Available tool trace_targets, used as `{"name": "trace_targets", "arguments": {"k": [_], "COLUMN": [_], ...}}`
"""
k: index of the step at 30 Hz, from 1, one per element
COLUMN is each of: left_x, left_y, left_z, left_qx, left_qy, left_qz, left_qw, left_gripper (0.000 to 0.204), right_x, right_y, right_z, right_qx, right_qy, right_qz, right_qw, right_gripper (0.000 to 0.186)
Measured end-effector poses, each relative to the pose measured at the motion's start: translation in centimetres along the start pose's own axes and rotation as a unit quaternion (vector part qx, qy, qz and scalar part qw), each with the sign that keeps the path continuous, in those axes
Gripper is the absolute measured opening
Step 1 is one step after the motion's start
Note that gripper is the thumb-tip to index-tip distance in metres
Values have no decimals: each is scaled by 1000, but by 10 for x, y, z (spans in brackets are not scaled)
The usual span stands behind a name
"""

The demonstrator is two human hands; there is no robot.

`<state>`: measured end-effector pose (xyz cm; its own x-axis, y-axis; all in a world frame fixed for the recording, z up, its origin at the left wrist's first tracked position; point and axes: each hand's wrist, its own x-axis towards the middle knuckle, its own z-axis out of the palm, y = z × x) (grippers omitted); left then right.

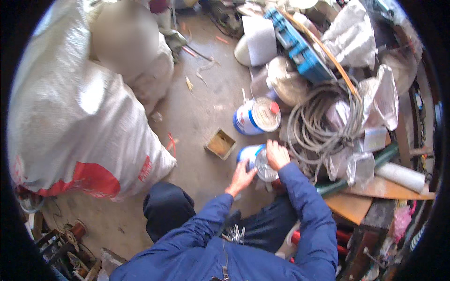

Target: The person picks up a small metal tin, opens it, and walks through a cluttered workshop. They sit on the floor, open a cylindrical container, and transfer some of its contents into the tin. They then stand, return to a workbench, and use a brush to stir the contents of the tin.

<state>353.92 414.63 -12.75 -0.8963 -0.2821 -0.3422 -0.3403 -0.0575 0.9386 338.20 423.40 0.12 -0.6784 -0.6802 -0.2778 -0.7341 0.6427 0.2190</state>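
Note:
Between my hands stands a blue and white metal can [251, 153] with a bare metal top. My left hand [241, 178] grips its near left side, thumb and fingers against the wall. At the top of the can, my right hand [278, 155] is closed with its fingers curled down; what they pinch is hidden under them. Just beyond is a second blue and white can [248, 119], with a red cap [274, 107] on its dusty top. To the left of the cans, an open square tin [220, 144] with a brownish inside sits on the floor.
Large white woven sacks [117, 136] fill the left side. On the right lie a coil of grey cable [323, 126], a blue plastic case [300, 47], a green tube [347, 183], a white roll [401, 177] and crumpled bags. Brown boards [349, 206] lie near my right arm.

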Motion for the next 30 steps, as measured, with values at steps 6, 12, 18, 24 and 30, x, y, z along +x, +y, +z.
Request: {"name": "trace_targets", "arguments": {"k": [6,12,18,24,30], "left_x": [2,3,4,5,8], "left_y": [-1,-10,-12,-16,-17], "left_z": [-1,2,2,2,1], "left_qx": [-2,-9,4,1,3], "left_qy": [-16,-19,-27,-10,-8], "left_qz": [-12,6,0,23,38], "left_qw": [1000,1000,1000,1000,999], "left_gripper": [81,81,82,82,81], "right_x": [7,4,-2,0,5], "right_y": [2,9,9,14,18], "right_z": [-3,-7,-9,-11,-12], "right_qx": [40,62,99,66,112], "right_qy": [-21,-32,-71,-81,-80], "right_qz": [-40,-109,-13,-59,-3], "right_qw": [998,992,993,993,990], "right_gripper": [17,14,25,30,32]}}
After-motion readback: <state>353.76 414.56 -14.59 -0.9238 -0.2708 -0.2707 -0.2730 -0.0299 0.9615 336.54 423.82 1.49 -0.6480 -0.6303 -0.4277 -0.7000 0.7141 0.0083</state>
